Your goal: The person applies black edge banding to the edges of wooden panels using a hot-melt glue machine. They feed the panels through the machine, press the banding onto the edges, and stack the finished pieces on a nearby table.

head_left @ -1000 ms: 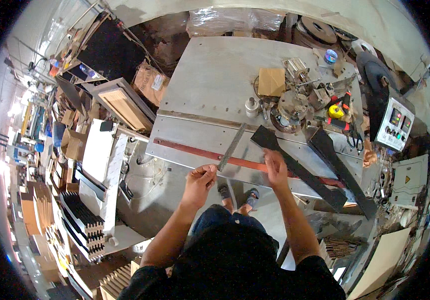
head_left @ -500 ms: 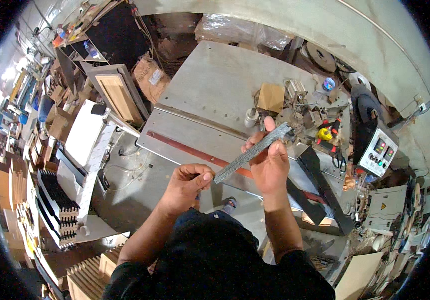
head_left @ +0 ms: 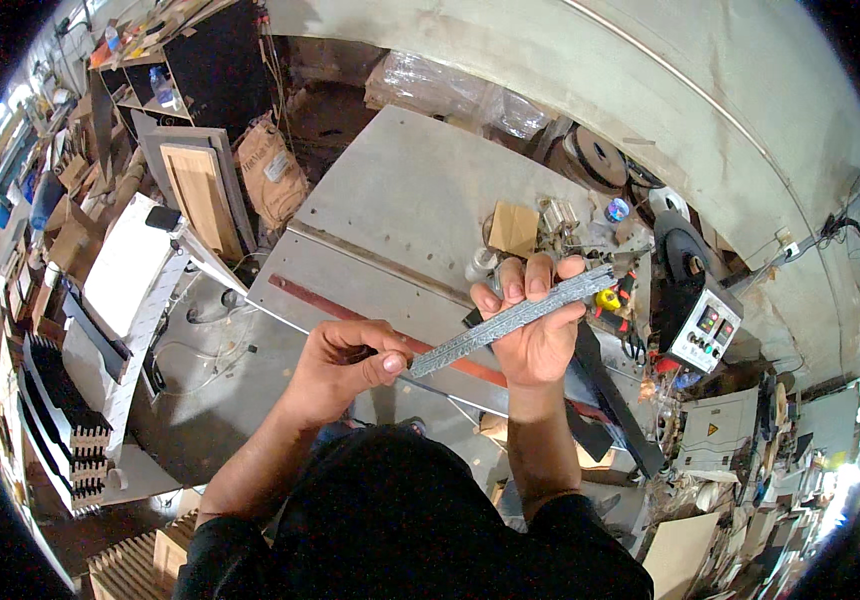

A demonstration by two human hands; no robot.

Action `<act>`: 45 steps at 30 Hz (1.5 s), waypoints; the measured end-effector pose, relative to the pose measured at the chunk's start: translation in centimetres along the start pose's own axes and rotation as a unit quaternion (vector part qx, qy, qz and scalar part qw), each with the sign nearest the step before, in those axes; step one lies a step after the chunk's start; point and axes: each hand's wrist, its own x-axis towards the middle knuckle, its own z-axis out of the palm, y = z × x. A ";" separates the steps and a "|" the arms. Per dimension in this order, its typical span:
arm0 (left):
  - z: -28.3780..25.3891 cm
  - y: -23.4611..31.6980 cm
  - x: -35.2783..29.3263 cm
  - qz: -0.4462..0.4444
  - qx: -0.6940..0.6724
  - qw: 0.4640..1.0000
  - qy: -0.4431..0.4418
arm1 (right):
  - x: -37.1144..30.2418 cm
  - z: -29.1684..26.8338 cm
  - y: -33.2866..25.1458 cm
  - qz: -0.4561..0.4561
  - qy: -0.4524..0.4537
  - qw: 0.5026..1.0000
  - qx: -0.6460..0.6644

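Note:
A long grey strip [head_left: 495, 330] with a mottled, rough-looking surface is held slanting in front of me, its right end higher in the picture. My right hand [head_left: 533, 358] grips it toward that end, thumb along the near side and fingertips showing over the far side. At the lower left end, my left hand [head_left: 352, 368] is closed, thumb and forefinger pinched at the strip's tip. Below the strip lies a metal machine table [head_left: 380, 180] with a dark slot and a red strip [head_left: 350, 305] along it.
On the table's right stand a cardboard piece [head_left: 513, 228], a jar [head_left: 481, 264], metal parts and a yellow tape measure [head_left: 607, 300]. A control box [head_left: 702, 330] sits farther right. Black angled bars [head_left: 615, 400] lie near my right forearm. Stacked panels [head_left: 70, 430] stand at left.
The whole view has shifted and turned a little. The strip now shows its broad face more, and my right-hand fingers have moved to wrap behind it. My left hand stays at its end.

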 end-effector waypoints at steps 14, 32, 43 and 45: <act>-4.8 2.6 -1.8 0.061 0.026 0.997 -0.041 | 1.8 2.2 3.0 0.039 -0.057 0.995 0.068; -7.2 0.0 0.1 0.151 0.002 0.988 -0.024 | -0.6 -1.9 3.9 0.052 0.252 0.951 0.172; -11.0 2.2 -5.4 0.156 -0.072 0.966 0.193 | 6.4 3.1 10.2 -0.086 -0.303 0.760 -0.568; -12.0 2.2 -6.4 0.181 -0.061 0.956 0.224 | 7.7 4.9 12.0 -0.077 -0.344 0.749 -0.561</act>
